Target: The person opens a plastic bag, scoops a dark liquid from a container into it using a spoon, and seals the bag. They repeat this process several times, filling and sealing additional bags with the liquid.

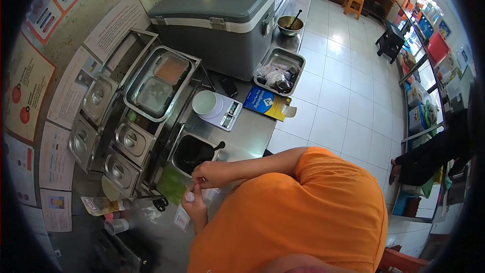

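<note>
My left hand [197, 209] is closed around a small white object [189, 196], whose kind I cannot make out. Just above it, my right hand [206, 173] has its fingers pinched together, touching or nearly touching the left fingertips; whatever they hold is hidden. Beyond the right hand sits a metal pan [174, 157] with dark contents and a black-handled utensil [219, 146]. A flat green sheet or board [171, 184] lies beside the hands. Near the left wrist is a small printed white card [181, 218].
A white kitchen scale [230, 116] carries a white bowl [204, 102]. Lidded metal containers [132, 140] fill a rack on the left. Behind stand a grey cooler box [212, 35], a glove box [265, 102] and a metal tray [298, 60]. Black-handled scissors [160, 204] and a plastic cup [117, 226] lie nearby.
</note>
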`<move>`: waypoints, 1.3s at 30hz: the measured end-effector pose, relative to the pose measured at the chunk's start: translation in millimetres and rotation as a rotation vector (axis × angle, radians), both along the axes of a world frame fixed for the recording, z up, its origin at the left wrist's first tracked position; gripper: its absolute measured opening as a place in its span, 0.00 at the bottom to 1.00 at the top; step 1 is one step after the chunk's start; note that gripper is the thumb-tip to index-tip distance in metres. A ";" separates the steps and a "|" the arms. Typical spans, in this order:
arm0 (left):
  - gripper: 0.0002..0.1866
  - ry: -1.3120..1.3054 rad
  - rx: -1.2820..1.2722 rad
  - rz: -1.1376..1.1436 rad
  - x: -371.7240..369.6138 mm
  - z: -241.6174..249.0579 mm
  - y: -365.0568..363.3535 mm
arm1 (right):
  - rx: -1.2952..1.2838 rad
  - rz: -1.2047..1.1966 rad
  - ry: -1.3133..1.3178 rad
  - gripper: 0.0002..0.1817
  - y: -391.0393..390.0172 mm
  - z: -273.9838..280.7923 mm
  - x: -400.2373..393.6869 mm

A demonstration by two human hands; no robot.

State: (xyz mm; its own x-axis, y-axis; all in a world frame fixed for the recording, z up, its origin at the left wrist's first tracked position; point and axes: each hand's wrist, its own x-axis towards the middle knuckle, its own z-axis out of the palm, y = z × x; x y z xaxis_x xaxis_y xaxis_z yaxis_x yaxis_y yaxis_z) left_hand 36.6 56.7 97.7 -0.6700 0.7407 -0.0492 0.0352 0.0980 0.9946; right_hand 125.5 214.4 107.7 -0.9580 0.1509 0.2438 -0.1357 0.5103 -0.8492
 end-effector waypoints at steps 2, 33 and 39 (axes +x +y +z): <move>0.07 0.028 -0.027 0.005 0.4 0.4 -5.0 | -0.022 0.008 -0.051 0.10 -0.8 4.9 1.5; 0.21 0.834 -0.009 -0.131 3.5 44.3 4.3 | 0.423 -0.045 0.095 0.19 9.8 2.8 -4.7; 0.21 0.730 -0.046 -0.133 -5.3 23.8 -7.9 | 0.329 -0.047 0.164 0.12 0.6 16.9 -5.8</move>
State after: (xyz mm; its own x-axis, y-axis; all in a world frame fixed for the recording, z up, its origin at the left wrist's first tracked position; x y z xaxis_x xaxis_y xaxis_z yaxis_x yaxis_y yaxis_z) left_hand 31.4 48.9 121.5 -0.4487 0.8260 0.3411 0.6999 0.0875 0.7088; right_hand 119.8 215.0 124.7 -0.8963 0.0815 0.4359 -0.2263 0.7614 -0.6075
